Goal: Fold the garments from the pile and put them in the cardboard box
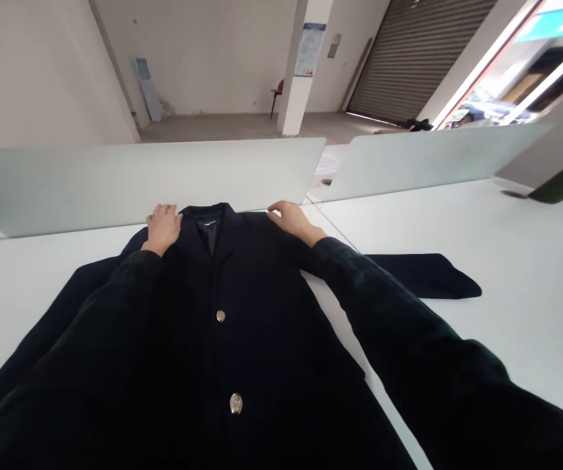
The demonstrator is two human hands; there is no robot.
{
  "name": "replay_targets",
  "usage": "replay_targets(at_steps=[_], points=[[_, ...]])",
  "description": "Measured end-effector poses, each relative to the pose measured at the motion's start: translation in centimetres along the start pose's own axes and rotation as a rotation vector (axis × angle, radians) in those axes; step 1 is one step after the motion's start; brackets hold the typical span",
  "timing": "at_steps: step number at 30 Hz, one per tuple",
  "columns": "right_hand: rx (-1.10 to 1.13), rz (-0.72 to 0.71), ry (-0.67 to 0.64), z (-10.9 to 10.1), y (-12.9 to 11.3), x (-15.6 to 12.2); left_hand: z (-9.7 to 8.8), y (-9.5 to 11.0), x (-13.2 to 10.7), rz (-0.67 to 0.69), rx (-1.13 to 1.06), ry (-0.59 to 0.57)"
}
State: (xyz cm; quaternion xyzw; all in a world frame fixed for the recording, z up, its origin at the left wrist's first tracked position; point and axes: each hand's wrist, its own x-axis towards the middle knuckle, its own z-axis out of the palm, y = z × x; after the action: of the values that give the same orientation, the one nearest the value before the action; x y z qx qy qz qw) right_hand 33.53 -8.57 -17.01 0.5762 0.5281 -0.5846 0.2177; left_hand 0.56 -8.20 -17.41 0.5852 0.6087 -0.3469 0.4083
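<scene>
Plain room out front: pillar (298, 104) with a notice on it, water dispenser (148, 89), roller shutter (418, 59), and nearer in, a frosted divider (139, 186) along the far edge of a white desk (520, 241). Dark jacket (261, 300) is on the desk, front up, collar (229, 214) at the far edge just short of the divider, hem end toward the person and lost in shadow. Left hand (164, 228) is on one shoulder beside the collar, fingers reaching over the top edge; right hand (293, 220) is at the other shoulder, thumb and fingers curved at the seam. Can't tell if either one is pinching cloth or just resting on it. Status: laying out looks mostly done, body spread and front panels overlapping, two metal buttons (220, 316) showing; fastened or not, can't tell. Not done: nothing is folded in. One sleeve (423, 277) sticks out sideways past the right forearm, the other angles down the left, hard to separate from the person's own dark sleeve. Shoulders look about level, my read. Lower half too dark to judge for creases
</scene>
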Motion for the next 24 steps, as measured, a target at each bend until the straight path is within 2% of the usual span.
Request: replay_targets(at_steps=[2, 5, 9, 11, 14, 16, 18, 22, 24], points=[[-0.024, 0.083, -0.035, 0.4, 1.1, 1.7, -0.5, -1.0, 0.7, -0.044, 0.068, -0.025], [-0.023, 0.1, -0.097, 2.3, 1.4, 3.5, -0.5, -2.6, 0.6, -0.085, 0.168, -0.079], [-0.062, 0.126, -0.125, 4.1, 1.1, 4.0, 0.4, -4.3, -0.3, -0.039, 0.247, -0.143], [-0.079, 0.125, -0.097, 3.9, 1.3, 3.6, 0.7, -4.4, -0.7, -0.017, 0.247, -0.101], [-0.057, 0.079, -0.037, 2.1, 2.9, 1.8, 0.7, -3.5, -1.3, 0.017, 0.194, 0.032], [-0.04, 0.058, -0.029, 0.1, 5.4, -0.4, 0.2, -2.3, -1.8, 0.072, 0.146, 0.112], [-0.055, 0.112, -0.054, -2.3, 8.9, -3.5, -0.6, -0.8, -2.4, 0.128, 0.106, 0.154], [-0.174, 0.467, -0.115, -7.4, 17.6, -11.1, -2.4, 2.9, -3.0, 0.224, 0.09, 0.099], [-0.251, 0.579, -0.097, -9.6, 21.4, -14.8, -2.9, 5.5, -3.2, 0.3, 0.093, 0.041]])
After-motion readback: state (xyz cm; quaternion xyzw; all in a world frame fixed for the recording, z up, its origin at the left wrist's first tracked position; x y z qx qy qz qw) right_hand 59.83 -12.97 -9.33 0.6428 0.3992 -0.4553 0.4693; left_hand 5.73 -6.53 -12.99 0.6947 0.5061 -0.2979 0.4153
